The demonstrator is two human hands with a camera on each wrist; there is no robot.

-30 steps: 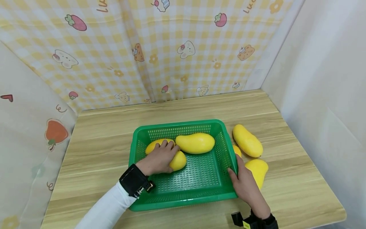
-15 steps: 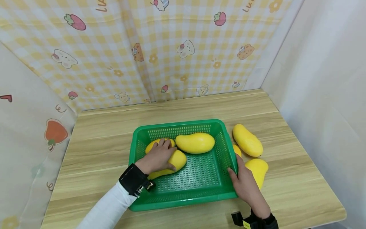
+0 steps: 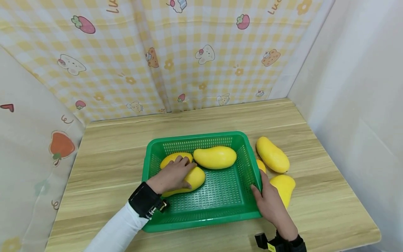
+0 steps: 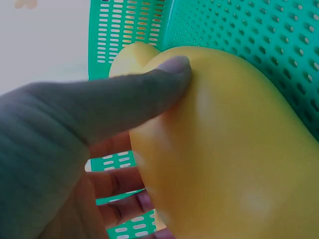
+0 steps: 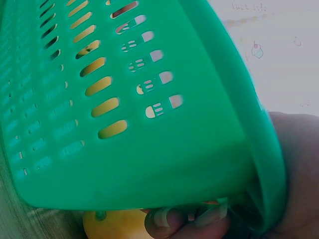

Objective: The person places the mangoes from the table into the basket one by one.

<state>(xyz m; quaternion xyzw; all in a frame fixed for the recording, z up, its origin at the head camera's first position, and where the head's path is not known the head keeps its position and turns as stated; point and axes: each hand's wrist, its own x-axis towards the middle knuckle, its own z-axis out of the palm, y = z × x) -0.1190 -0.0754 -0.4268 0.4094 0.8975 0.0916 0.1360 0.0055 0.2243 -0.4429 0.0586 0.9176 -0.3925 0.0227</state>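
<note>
A green plastic basket point(image 3: 201, 222) with slotted walls holds three yellow mangoes. My left hand point(image 3: 171, 175) grips the front mango point(image 3: 196, 177) on the basket's left side. In the left wrist view its thumb point(image 4: 144, 92) lies across that mango and its other fingers reach round the far side. Behind it lies a second mango point(image 3: 176, 157), partly covered by the hand; a third mango point(image 3: 215, 157) rests along the back wall. My right hand point(image 3: 272, 203) holds the basket's right rim, thumb inside, and the right wrist view shows curled fingertips point(image 5: 167, 221) against the outer wall.
Outside the basket on the right are an upper mango point(image 3: 272, 155), a lower mango point(image 3: 284, 187) partly behind my right hand, and another mango point(image 3: 260, 166) mostly hidden by the rim. The wooden table point(image 3: 119, 147) meets a checked curtain point(image 3: 189, 70) at the back.
My left thumb has shifted back along the front mango, uncovering its narrow near end. The basket, the mangoes and my right hand stay in place.
</note>
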